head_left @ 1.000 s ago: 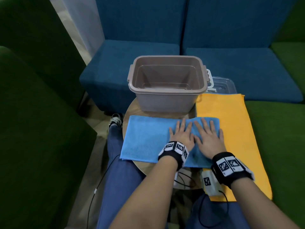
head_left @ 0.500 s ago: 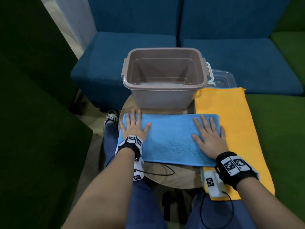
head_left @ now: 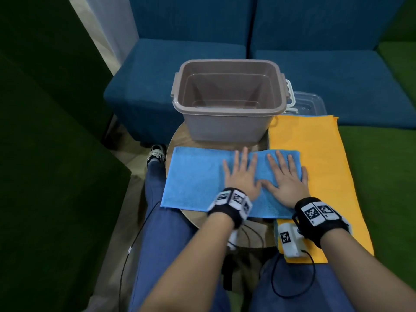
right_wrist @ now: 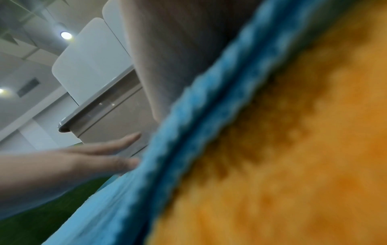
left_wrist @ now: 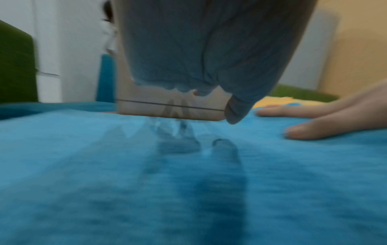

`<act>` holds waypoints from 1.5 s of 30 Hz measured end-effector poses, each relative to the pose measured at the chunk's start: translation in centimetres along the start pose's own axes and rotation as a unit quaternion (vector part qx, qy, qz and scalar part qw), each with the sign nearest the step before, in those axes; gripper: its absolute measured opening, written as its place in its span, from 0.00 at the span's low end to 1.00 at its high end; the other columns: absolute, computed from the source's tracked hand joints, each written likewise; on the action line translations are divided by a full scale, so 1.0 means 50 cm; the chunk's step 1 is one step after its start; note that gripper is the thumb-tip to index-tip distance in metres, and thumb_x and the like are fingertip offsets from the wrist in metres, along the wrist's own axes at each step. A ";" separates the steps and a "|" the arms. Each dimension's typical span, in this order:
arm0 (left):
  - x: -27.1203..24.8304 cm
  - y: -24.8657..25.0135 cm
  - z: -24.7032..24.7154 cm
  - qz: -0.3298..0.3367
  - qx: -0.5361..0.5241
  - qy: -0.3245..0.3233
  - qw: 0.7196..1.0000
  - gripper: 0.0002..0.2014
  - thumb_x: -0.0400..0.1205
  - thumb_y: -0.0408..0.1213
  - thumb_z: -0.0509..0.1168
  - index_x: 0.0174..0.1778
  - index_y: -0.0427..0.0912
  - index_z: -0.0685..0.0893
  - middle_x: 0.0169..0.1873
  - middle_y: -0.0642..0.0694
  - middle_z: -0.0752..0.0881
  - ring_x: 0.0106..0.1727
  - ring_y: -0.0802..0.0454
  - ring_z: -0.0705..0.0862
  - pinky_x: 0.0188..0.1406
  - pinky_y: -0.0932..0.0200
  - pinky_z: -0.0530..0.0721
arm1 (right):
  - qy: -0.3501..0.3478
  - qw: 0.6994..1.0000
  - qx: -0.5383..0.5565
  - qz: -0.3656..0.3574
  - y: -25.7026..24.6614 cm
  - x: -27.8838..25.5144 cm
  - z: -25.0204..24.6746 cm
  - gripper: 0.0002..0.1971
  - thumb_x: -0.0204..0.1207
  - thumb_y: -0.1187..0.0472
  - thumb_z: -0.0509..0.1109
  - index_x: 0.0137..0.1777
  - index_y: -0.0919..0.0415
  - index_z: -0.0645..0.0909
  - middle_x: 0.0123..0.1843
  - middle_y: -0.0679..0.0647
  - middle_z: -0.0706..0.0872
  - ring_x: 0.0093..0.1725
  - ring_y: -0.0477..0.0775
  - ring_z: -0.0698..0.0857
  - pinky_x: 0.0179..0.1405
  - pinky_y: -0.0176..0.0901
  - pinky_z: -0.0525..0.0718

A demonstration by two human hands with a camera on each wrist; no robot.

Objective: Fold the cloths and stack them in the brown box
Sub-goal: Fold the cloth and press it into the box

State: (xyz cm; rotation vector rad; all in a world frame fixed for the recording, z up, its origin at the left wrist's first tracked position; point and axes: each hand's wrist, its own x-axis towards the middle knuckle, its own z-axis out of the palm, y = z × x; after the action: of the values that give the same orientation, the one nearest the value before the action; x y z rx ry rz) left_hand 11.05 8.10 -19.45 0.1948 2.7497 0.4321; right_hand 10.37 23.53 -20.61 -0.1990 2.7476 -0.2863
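A blue cloth (head_left: 195,179), folded into a long strip, lies across a small round wooden table (head_left: 177,136). My left hand (head_left: 242,174) presses flat on the cloth's middle with fingers straight. Beside it my right hand (head_left: 287,175) presses flat on the cloth's right end. An empty brown box (head_left: 227,129) stands just behind the cloth. An orange cloth (head_left: 315,154) is spread out to the right, its left edge under the blue one. In the left wrist view the blue cloth (left_wrist: 104,182) fills the frame and my right hand's fingers (left_wrist: 314,122) lie on it. The right wrist view is blurred.
Blue sofa seats (head_left: 180,64) stand behind the table and green seats (head_left: 45,154) at both sides. A clear plastic lid (head_left: 308,104) lies behind the orange cloth. My legs in blue trousers (head_left: 162,233) are below the table, with cables hanging from the wristbands.
My left hand slid out to the cloth's left end and has come back to the middle, next to the right hand. The right hand has stayed on the right end.
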 end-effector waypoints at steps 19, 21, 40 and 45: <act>-0.047 -0.264 -0.021 -0.141 -0.016 -0.006 0.990 0.65 0.59 0.84 0.56 0.82 0.57 0.28 0.81 0.52 0.26 0.81 0.46 0.25 0.78 0.32 0.30 | -0.006 0.990 -0.137 -0.003 -0.126 -0.004 -0.038 0.38 0.85 0.39 0.49 0.86 0.53 0.34 0.87 0.48 0.32 0.85 0.59 0.31 0.78 0.71 0.33; -0.048 -0.267 -0.021 -0.139 -0.020 -0.002 0.990 0.66 0.58 0.85 0.56 0.82 0.57 0.28 0.81 0.52 0.26 0.81 0.46 0.25 0.78 0.32 0.29 | -0.037 0.989 -0.142 -0.029 -0.162 0.010 -0.032 0.37 0.85 0.39 0.48 0.86 0.53 0.36 0.87 0.48 0.34 0.85 0.58 0.31 0.78 0.70 0.31; -0.050 -0.263 -0.026 -0.141 -0.016 -0.009 0.990 0.65 0.60 0.84 0.56 0.82 0.54 0.28 0.81 0.50 0.26 0.82 0.44 0.26 0.78 0.31 0.30 | 0.164 0.947 0.197 0.194 -0.048 -0.054 -0.041 0.32 0.77 0.47 0.72 0.73 0.65 0.66 0.62 0.61 0.77 0.56 0.64 0.81 0.44 0.54 0.78; -0.050 -0.258 -0.047 -0.120 -0.055 -0.018 0.991 0.58 0.70 0.76 0.61 0.85 0.52 0.35 0.83 0.46 0.30 0.82 0.42 0.27 0.79 0.32 0.32 | 0.243 0.921 0.251 0.175 -0.021 -0.060 -0.065 0.14 0.83 0.54 0.67 0.45 0.66 0.76 0.40 0.61 0.80 0.45 0.68 0.80 0.33 0.50 0.67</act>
State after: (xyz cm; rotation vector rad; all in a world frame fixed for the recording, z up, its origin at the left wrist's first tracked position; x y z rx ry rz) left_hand 11.50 -5.21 -20.66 -0.1545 2.6603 0.5057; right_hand 12.02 23.60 -16.38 0.5661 2.9789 -1.0356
